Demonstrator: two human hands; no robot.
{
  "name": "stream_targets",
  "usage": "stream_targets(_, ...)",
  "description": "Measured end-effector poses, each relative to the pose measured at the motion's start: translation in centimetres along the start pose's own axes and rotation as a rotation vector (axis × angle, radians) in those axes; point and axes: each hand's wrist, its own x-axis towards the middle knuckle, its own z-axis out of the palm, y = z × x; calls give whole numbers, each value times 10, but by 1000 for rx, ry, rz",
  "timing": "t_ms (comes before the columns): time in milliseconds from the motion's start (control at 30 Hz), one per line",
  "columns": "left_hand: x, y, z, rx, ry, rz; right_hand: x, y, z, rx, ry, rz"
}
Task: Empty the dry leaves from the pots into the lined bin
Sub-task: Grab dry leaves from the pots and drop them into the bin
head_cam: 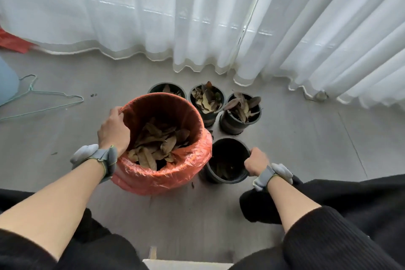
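Note:
A bin with an orange liner (192, 158) stands on the floor in front of me, with dry brown leaves (157, 142) heaped inside. My left hand (114, 129) grips its left rim. To the right of the bin stands a black pot (228, 161) holding only a few leaves at its bottom; my right hand (256, 162) is closed on its right rim. Behind the bin are three more black pots: one partly hidden (166, 89), a middle pot (207, 99) and a right pot (242, 112), the latter two heaped with dry leaves.
White sheer curtains (197, 17) hang to the floor right behind the pots. A wire hanger (43, 96) lies on the grey floor at the left, near a blue object (6, 81) and something red (11, 41). My black-clad knees flank the bin.

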Motion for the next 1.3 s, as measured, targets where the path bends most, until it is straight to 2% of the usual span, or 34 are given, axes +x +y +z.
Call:
stream_targets(300,-19,115,64,22,-140,224,-2,103,-25,139,35,287)
stream_targets(567,-38,163,113,26,-162,207,-4,147,-21,214,3,334)
stream_targets(633,-38,170,119,15,-167,210,-1,148,-14,300,74,356)
stream_targets(700,-37,176,129,30,-169,243,1,154,-5,268,240,311)
stream_targets(767,-32,180,136,37,-165,273,-1,157,1,185,438,131)
stream_targets(800,-30,181,139,34,-166,284,0,155,3,186,479,28)
stream_targets(867,-24,182,142,40,-181,299,7,149,7,205,380,-96)
stream_targets(933,-22,185,143,43,-199,306,14,139,14,170,157,-93)
stream_targets(1067,-17,193,142,26,-235,326,42,116,24,193,-159,201)
stream_targets(1167,-12,192,145,27,-242,334,66,103,38,53,-284,214)
stream_targets(1300,-13,191,141,-12,-225,383,73,107,52,-40,-258,194)
